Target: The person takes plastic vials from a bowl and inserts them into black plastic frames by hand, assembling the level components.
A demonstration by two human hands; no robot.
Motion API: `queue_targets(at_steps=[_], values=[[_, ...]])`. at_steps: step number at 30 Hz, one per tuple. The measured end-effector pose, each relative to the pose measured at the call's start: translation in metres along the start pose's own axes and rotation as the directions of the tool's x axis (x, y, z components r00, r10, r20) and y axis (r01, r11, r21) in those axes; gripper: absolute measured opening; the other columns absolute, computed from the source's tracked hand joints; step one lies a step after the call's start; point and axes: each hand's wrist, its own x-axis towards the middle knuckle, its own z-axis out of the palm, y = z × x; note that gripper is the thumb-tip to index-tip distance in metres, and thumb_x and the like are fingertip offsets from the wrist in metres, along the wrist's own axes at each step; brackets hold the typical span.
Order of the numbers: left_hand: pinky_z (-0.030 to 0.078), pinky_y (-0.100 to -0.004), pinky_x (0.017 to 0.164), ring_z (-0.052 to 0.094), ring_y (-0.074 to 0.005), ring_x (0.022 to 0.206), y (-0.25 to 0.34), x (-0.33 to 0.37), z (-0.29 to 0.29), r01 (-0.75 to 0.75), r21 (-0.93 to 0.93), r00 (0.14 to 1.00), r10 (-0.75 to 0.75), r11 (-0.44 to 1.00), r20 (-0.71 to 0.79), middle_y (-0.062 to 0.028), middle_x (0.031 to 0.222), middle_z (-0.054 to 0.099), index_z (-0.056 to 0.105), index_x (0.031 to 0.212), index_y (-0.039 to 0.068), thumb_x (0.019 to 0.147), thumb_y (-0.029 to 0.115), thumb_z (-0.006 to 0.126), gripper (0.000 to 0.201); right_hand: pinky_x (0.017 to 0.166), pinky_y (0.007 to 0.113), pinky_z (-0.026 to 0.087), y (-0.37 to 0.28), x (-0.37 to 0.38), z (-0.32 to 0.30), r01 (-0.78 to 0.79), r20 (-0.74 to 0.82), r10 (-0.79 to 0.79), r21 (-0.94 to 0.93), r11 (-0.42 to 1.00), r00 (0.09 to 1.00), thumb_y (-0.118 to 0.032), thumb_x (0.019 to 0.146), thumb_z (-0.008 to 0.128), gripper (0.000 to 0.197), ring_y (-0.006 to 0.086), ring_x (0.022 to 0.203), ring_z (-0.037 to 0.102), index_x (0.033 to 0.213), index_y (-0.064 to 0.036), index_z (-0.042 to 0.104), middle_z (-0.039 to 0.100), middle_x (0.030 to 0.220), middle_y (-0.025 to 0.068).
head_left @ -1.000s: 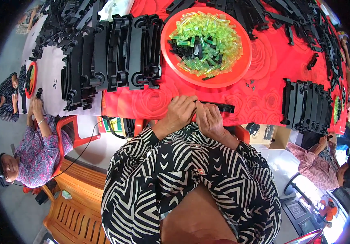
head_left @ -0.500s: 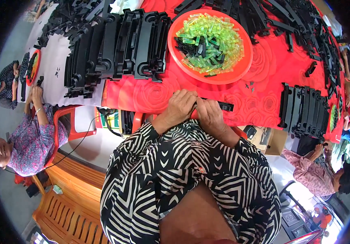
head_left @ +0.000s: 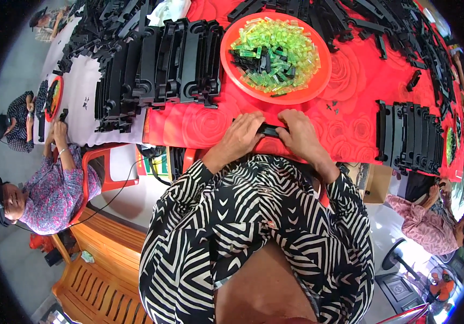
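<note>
Both my hands closed on small black plastic part, held at tabletop edge, close to my body. Left hand grips one end, right hand other end. Best keep part level, thumbs pressing evenly, elbows tucked. Orange plate of green clear pieces just beyond hands. Stacked black frames beyond left hand; second stack right of right hand. Brown cardboard box below tabletop, right of right hand; no labels legible.

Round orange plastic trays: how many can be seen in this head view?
3. One large round orange tray of green pieces lies beyond the hands; a small one sits at the far left by a co-worker; another shows edge-on at the far right. More may be hidden.
</note>
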Motion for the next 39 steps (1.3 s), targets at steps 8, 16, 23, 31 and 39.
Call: queue_targets(at_steps=[8,16,23,31,39], values=[[0.046,-0.0451,0.089,0.057,-0.0374,0.105,0.0,-0.008,0.006,-0.025,-0.016,0.998,0.024,1.0,-0.064,-0.0189,0.117,0.056,0.05,0.121,-0.001,0.072,0.005,0.071,0.054,0.074,0.046,0.045,-0.005,0.017,-0.005,-0.088,0.294,0.065,0.067,0.994,0.954,-0.015,0.077,0.071,0.028,0.039,0.086,0.057,0.094,-0.001,0.054,0.059,0.085,0.0206],[0.04,-0.0458,0.091,0.053,-0.036,0.11,0.018,0.009,-0.002,0.086,0.16,0.956,-0.036,0.983,-0.29,-0.0159,0.118,0.054,0.056,0.106,0.0,0.067,0.01,0.077,0.046,0.068,0.044,0.044,-0.003,0.01,-0.003,-0.223,0.227,0.182,0.17,0.96,0.957,-0.016,0.083,0.066,0.024,0.0355,0.079,0.058,0.091,0.0016,0.053,0.057,0.079,0.0206],[0.035,-0.048,0.098,0.044,-0.0398,0.122,0.022,0.013,0.006,0.146,0.14,0.971,-0.115,0.979,-0.211,-0.0196,0.128,0.047,0.058,0.098,0.001,0.065,0.016,0.08,0.043,0.061,0.045,0.045,0.0,0.006,0.012,-0.385,0.155,0.353,0.346,0.856,0.923,-0.012,0.085,0.062,0.018,0.0362,0.07,0.061,0.091,0.0019,0.053,0.059,0.076,0.0198],[0.026,-0.058,0.103,0.034,-0.0426,0.129,0.019,0.015,0.016,0.164,0.108,0.979,-0.149,0.981,-0.137,-0.0228,0.134,0.042,0.058,0.104,-0.001,0.069,0.021,0.075,0.045,0.064,0.048,0.045,-0.003,0.0,0.017,-0.298,0.039,0.3,0.298,0.907,0.953,-0.009,0.083,0.062,0.018,0.0417,0.075,0.06,0.092,0.0009,0.05,0.058,0.076,0.0213],[0.023,-0.0585,0.105,0.028,-0.045,0.132,0.022,0.017,0.021,0.213,0.02,0.973,-0.21,0.977,-0.1,-0.024,0.137,0.039,0.059,0.102,-0.001,0.07,0.014,0.071,0.038,0.074,0.052,0.045,-0.007,0.002,0.017,-0.297,0.041,0.296,0.221,0.929,0.954,-0.007,0.082,0.061,0.021,0.0455,0.088,0.058,0.096,0.0026,0.048,0.058,0.09,0.0259]])
